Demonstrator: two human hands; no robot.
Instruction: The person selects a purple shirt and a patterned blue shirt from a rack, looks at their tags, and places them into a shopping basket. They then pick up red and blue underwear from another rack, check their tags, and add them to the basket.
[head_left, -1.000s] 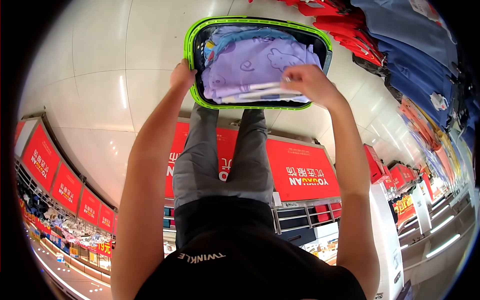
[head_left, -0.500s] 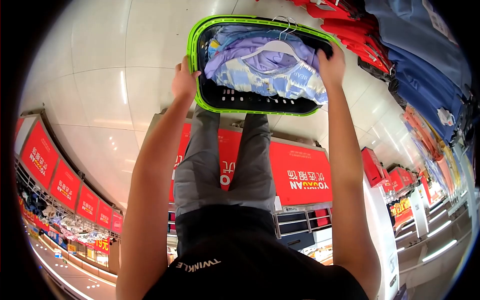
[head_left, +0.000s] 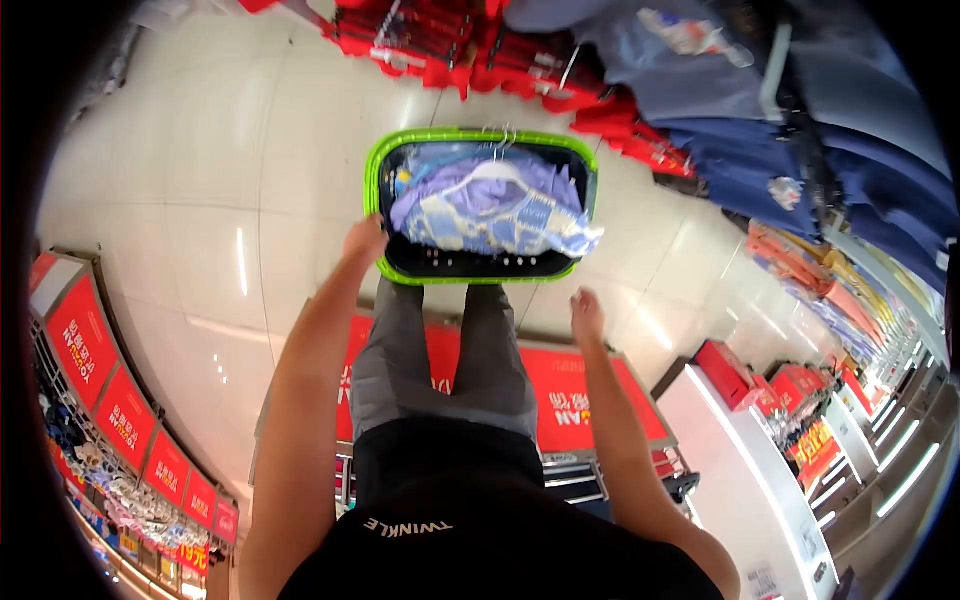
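Note:
A black shopping basket with a bright green rim (head_left: 480, 280) is in front of my legs. My left hand (head_left: 368, 238) is closed on the rim at its left side. Folded in the basket lies a blue-and-white patterned garment (head_left: 470, 225) on a white hanger (head_left: 497, 172), its sleeve hanging over the right rim. Purple clothing (head_left: 410, 207) and bluish clothing lie behind it, and metal hanger hooks stick up at the far rim. Off the basket, below its right corner, my right hand (head_left: 588, 315) holds nothing; its fingers are loosely bent and slightly blurred.
Red garments (head_left: 450, 50) hang along the far side, with blue clothing (head_left: 730, 170) at the right. A white counter (head_left: 740, 470) stands at lower right. Red-signed display stands (head_left: 575, 400) are behind my legs and at the left. Pale tiles (head_left: 310, 200) cover the floor.
My right hand has let go of the basket's right rim and moved down toward me. The basket appears lower and smaller, and the hanging clothes take up more of the view.

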